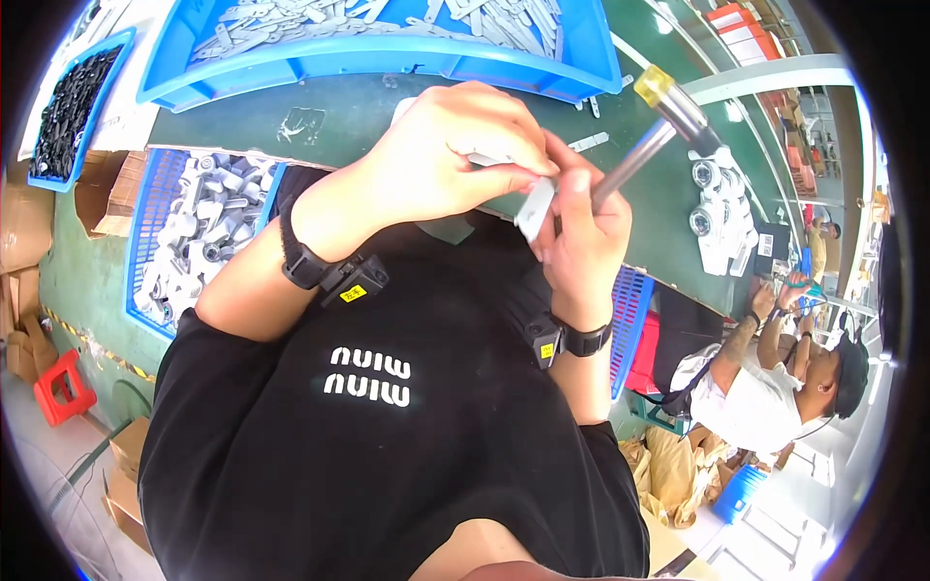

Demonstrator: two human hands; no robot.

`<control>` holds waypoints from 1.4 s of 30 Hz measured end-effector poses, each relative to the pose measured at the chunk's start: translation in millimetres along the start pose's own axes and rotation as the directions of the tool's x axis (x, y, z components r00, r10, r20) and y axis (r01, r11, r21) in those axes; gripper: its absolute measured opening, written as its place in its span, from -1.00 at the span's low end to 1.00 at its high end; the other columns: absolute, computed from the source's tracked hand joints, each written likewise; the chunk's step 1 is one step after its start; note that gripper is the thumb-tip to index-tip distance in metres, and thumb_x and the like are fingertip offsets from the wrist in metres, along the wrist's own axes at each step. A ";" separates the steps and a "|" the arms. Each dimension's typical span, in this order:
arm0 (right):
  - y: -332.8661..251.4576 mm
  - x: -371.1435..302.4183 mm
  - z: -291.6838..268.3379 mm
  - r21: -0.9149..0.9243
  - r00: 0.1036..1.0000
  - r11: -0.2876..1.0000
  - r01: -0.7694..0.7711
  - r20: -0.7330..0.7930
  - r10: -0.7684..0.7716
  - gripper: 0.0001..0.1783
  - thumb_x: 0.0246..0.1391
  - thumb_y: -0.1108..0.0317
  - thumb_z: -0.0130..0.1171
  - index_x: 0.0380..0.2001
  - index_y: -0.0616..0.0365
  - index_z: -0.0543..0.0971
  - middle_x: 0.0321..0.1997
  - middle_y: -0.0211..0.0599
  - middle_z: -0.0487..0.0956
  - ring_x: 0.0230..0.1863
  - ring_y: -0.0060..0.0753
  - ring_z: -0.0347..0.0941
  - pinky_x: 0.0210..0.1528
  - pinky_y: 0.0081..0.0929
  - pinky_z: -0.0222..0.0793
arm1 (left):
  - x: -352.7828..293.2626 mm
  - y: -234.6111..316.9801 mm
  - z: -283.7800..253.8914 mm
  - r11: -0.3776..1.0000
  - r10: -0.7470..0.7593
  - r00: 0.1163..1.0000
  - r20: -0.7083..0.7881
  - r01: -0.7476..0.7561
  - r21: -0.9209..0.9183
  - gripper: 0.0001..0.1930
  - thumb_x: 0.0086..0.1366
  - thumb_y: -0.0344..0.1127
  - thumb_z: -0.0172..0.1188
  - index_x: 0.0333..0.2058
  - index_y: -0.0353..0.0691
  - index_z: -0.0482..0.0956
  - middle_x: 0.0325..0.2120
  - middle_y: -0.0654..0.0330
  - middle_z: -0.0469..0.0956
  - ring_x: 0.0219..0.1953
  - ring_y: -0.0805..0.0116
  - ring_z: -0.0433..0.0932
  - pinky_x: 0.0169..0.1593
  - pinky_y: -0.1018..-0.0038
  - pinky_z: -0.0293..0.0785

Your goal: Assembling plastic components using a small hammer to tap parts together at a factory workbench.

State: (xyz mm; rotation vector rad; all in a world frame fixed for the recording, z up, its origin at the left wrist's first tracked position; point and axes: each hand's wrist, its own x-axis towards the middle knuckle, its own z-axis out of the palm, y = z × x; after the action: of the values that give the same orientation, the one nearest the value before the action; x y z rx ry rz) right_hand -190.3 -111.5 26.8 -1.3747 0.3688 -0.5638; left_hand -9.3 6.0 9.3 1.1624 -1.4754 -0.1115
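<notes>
Hammer (637,160) sits gripped in our right hand (589,237), angled toward one o'clock, presumably to clear the flat grey strip (533,210) our left hand (450,145) pinches.

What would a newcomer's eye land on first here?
Probably the yellow-tipped hammer jutting from the right hand, right of centre. Next, the small pale piece where that hand meets the left hand, then the big blue tray of flat grey pieces along the top edge.
</notes>
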 end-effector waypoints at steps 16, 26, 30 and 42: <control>27.8 25.9 -35.1 -0.235 0.967 0.956 -0.177 -0.221 0.125 -0.80 0.39 0.33 0.46 -0.21 0.23 0.67 -0.55 -0.59 0.51 -0.67 -0.79 0.24 -0.64 -0.64 0.07 | -25.9 -26.3 -19.1 0.804 -0.210 0.978 -0.004 0.175 0.568 -0.30 0.12 -0.26 0.54 0.27 -0.18 0.59 -0.07 0.08 0.70 0.06 -0.05 0.66 0.23 0.09 0.47; 39.2 38.8 -26.7 -0.366 0.960 0.898 -0.244 -0.222 0.171 -0.84 0.34 0.39 0.49 -0.27 0.21 0.70 -0.53 -0.68 0.49 -0.58 -0.85 0.20 -0.54 -0.65 0.00 | -32.7 -42.0 -8.1 0.821 -0.236 0.972 0.007 0.195 0.537 -0.47 0.13 -0.15 0.61 0.05 -0.16 0.69 -0.18 0.14 0.73 -0.06 0.03 0.70 0.10 0.14 0.58; 38.0 42.5 -31.8 -0.421 0.967 0.877 -0.233 -0.197 0.162 -0.82 0.33 0.37 0.50 -0.30 0.21 0.70 -0.52 -0.69 0.50 -0.54 -0.83 0.21 -0.50 -0.63 0.05 | -35.4 -49.3 -6.9 0.874 -0.185 0.982 -0.031 0.179 0.451 -0.64 0.14 -0.22 0.62 -0.11 -0.14 0.74 -0.24 0.20 0.74 -0.14 0.06 0.70 0.02 0.17 0.58; 44.3 43.1 -30.9 -0.583 0.979 0.798 -0.156 -0.197 0.048 -0.78 0.29 0.32 0.53 -0.31 0.22 0.71 -0.54 -0.64 0.48 -0.47 -0.74 0.27 -0.40 -0.56 0.17 | -39.9 -55.2 -5.0 0.910 -0.107 0.993 -0.049 0.117 0.397 -0.77 0.14 -0.30 0.63 -0.34 -0.22 0.73 -0.30 0.24 0.74 -0.21 0.13 0.69 -0.10 0.25 0.62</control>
State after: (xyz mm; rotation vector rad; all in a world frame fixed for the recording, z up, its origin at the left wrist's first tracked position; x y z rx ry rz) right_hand -165.3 -157.1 -18.7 -1.9047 0.8117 -0.4951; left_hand 18.8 8.7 -52.9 1.5734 -1.4462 0.1344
